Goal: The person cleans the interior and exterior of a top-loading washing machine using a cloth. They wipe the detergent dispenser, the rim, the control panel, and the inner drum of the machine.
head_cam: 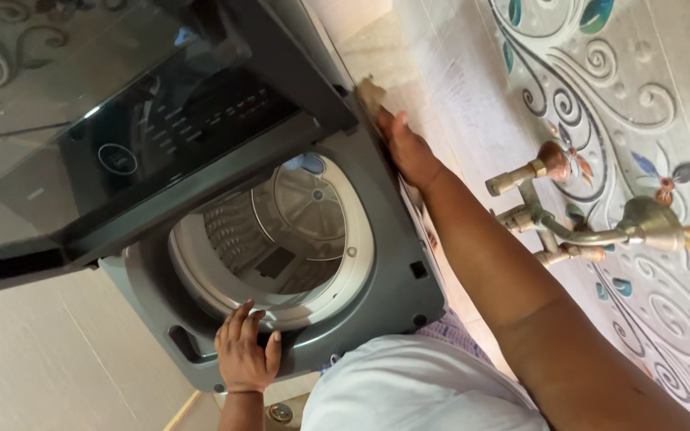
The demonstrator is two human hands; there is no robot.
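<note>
Grey plastic top-load washing machine (393, 263) mid-frame, glossy lid (121, 120) raised, ribbed steel drum (273, 231), left hand (245, 351) fingers spread flat on rim, right hand (409, 152) pressing tan cloth (369, 92) against its edge.

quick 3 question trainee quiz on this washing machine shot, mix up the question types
1. True or false: the lid of the washing machine is shut.
2. Where does the left hand rest? A) on the machine's front rim B) on the taps C) inside the drum
3. What does the right hand press against the machine's far corner?

Key
1. False, the lid is raised.
2. A
3. A small tan pad or cloth; its exact kind is unclear.
</note>
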